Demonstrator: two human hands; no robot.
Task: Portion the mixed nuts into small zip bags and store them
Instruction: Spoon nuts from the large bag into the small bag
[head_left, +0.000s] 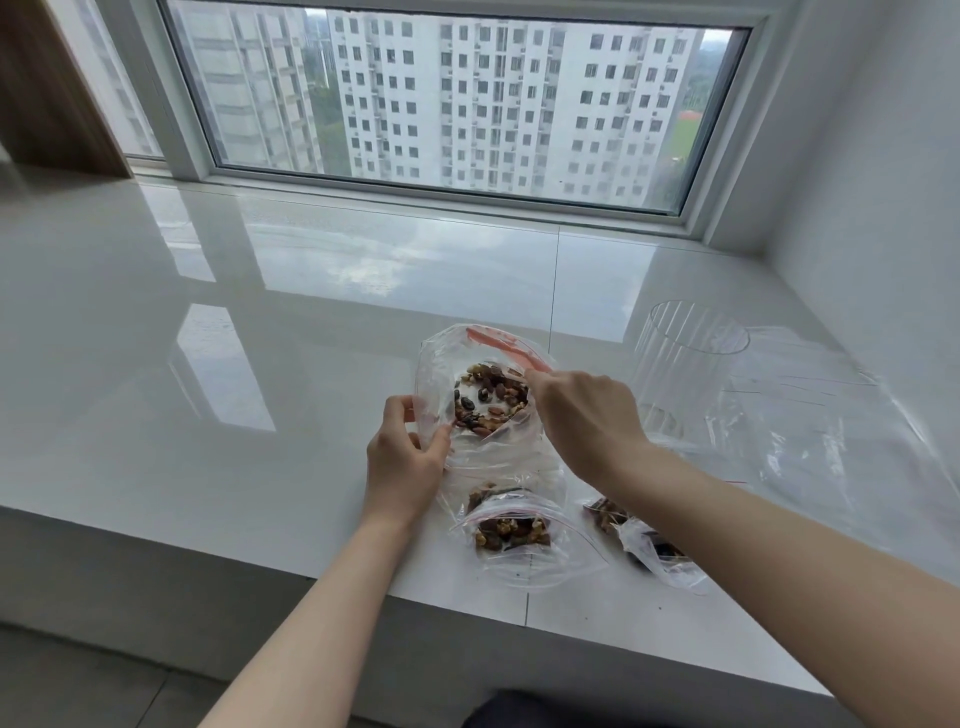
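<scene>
Now both hands pinch the open zip bag on the white ledge — left hand at its near-left rim, right hand on the red strip. Mixed nuts sit inside — best press air out, then run the seal shut evenly.

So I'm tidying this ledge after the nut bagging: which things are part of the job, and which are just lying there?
Part of the job:
open bag of nuts, held by left hand and right hand
two filled bags
clear jar

Just lying about:
loose plastic sheet
</scene>
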